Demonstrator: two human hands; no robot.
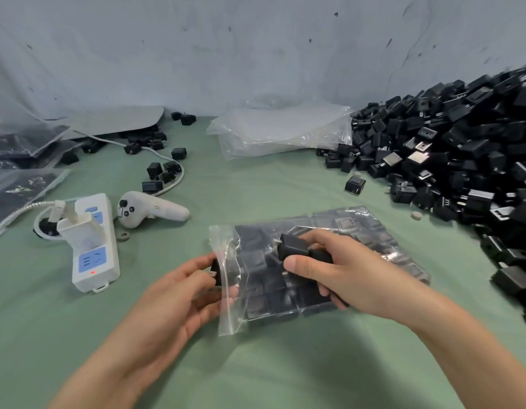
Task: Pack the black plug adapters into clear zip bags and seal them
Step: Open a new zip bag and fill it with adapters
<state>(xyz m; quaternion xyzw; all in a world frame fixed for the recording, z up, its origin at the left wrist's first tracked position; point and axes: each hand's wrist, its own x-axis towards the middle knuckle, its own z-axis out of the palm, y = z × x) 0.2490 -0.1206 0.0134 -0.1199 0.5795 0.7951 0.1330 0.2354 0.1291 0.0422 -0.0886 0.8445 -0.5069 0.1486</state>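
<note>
**1. Position.** The zip bag (365,228) lies flat on the green tabletop (256,364) in front of the person. Its mouth points left and it is partly filled with rows of black adapters. The left hand (179,287) is at the mouth, its grip closed round an adapter (216,271) right against the mouth's edge. Whether those fingers also pinch the film cannot be told. The right hand (338,273) is over the middle of the bag, its grip closed round a second adapter (292,246). Another may sit below it in the palm.

**2. Handling.** Each adapter appears to be a small, rigid, light block with smooth sides and metal prongs at one end. Hold it across two opposite flat sides. Keep the prongs off the film, which they could snag or puncture. The bag is thin, limp and slippery, and once loaded it will probably sag and let its contents shift. Hold it by the thicker zip strip at the mouth, or support it from below. To seal it, press along the strip from one end to the other.

**3. Supply.** The pile of adapters (462,160) lies to the right. A stack of empty bags (282,128) lies behind.

**4. Markings.** No brand or writing can be read on the adapters or the bag. The marks on the white power strip (93,255) and the white controller (149,209) are too blurred to read.
</note>
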